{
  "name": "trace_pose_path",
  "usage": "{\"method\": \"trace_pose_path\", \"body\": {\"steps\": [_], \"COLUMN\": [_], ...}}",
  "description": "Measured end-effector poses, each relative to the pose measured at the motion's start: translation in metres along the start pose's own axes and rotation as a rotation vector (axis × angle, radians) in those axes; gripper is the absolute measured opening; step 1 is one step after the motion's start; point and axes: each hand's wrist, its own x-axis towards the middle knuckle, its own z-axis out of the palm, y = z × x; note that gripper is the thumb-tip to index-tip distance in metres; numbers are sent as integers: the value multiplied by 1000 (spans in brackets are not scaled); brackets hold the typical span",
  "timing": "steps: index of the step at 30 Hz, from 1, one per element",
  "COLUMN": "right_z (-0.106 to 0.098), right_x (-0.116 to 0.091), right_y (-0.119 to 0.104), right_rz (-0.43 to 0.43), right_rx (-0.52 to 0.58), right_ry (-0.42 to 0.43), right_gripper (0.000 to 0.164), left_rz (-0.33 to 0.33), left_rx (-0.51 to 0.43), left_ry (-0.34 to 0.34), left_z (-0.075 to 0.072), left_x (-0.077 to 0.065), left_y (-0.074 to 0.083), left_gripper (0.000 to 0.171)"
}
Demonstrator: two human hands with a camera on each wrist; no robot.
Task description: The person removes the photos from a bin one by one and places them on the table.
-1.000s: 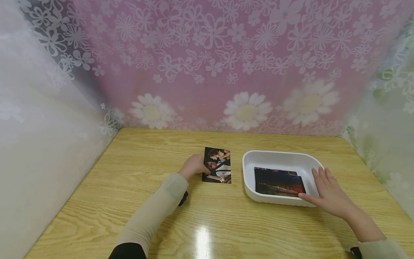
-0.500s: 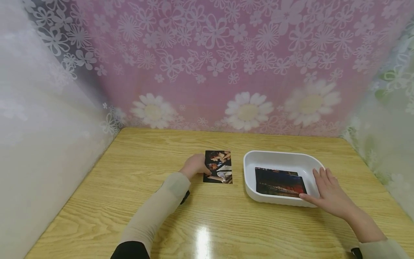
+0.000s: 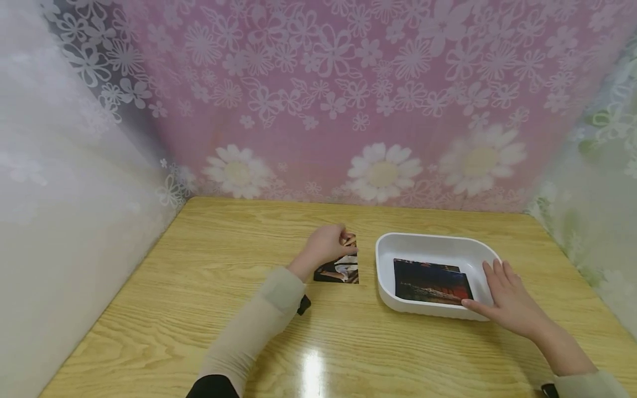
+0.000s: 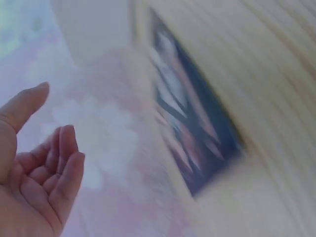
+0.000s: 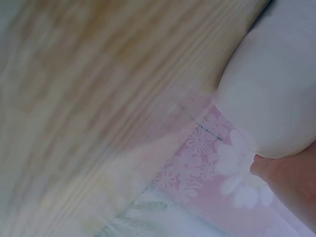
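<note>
A glossy photo card (image 3: 340,270) with a picture of people lies on the wooden table, left of a white tray. My left hand (image 3: 325,246) is over its upper part and hides some of the picture. In the left wrist view the left hand (image 4: 39,173) has thumb and fingers apart with nothing between them, and the photo card (image 4: 190,113) lies apart from it. My right hand (image 3: 515,304) rests on the right rim of the white tray (image 3: 385,296), fingers spread. Inside the tray lie dark photo cards (image 3: 430,283), overlapping.
The wooden table (image 3: 209,243) backs onto a pink flowered curtain (image 3: 308,110). Pale flowered panels (image 3: 74,221) stand along the left and right sides. The tray (image 5: 276,79) fills the upper right of the right wrist view.
My left hand has let go of the photo card's left edge and moved up and right over it. The right hand stays on the tray, which has not moved.
</note>
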Motion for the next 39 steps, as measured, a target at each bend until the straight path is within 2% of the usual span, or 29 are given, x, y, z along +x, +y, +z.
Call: {"method": "trace_pose_path", "body": {"steps": [2,7,10,14,19,21,25,31,39], "right_z": [0,0,0,1,3,3,2,2,2], "right_x": [0,0,0,0,1,1,-1,-1,0], "right_y": [1,2,2,2,4,4,3,2,1], "right_rz": [0,-4,-6,-15,-16,-12,-1,7,-3], "right_rx": [1,-2,-6,-10,-16,-13,-4,-11,-14], "right_ry": [-2,0,4,21,41,40,23,12,20], "right_gripper": [94,95,95,94,94,94,94,94,94], "left_rz": [66,199,265,325,362,373,372,299,241], "left_rx": [-39,-138,-146,-122,-108,-78,43,190,499], "left_ry": [18,8,1,-15,-59,-82,-126,-221,-319], "left_z": [2,14,25,40,58,63,71,78,88], "left_x": [1,6,12,21,27,28,30,33,34], "left_y": [15,43,56,70,84,88,94,98,100], "left_gripper": [31,37,40,43,49,50,54,64,80]}}
